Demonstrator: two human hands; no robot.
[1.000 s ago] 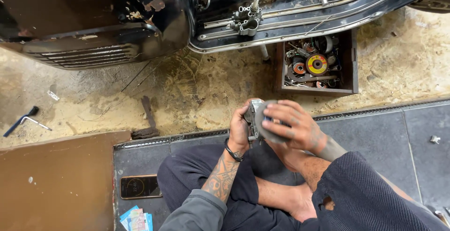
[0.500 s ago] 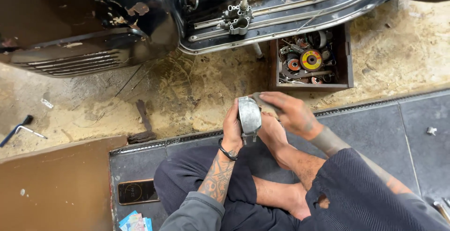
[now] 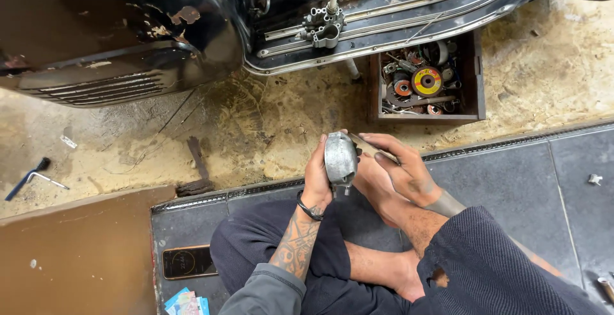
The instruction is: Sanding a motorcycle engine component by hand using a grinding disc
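Your left hand (image 3: 318, 175) grips the grey metal housing (image 3: 340, 157) above your lap. Cast, rigid, probably hefty; rounded shell may slip. Right hand (image 3: 400, 171) fingers flat, steadying its edge. Hold the flanks.

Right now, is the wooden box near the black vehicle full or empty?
Full. The open wooden box on the sandy floor holds a jumble of metal parts, with a yellow-centred disc on top; no lid shows.

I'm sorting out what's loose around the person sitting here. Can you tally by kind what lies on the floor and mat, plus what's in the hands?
Grey metal part, held in left hand, right hand touching: 1
Wooden box of discs: 1
Phone: 1
Blue-handled tool: 1
Total: 4
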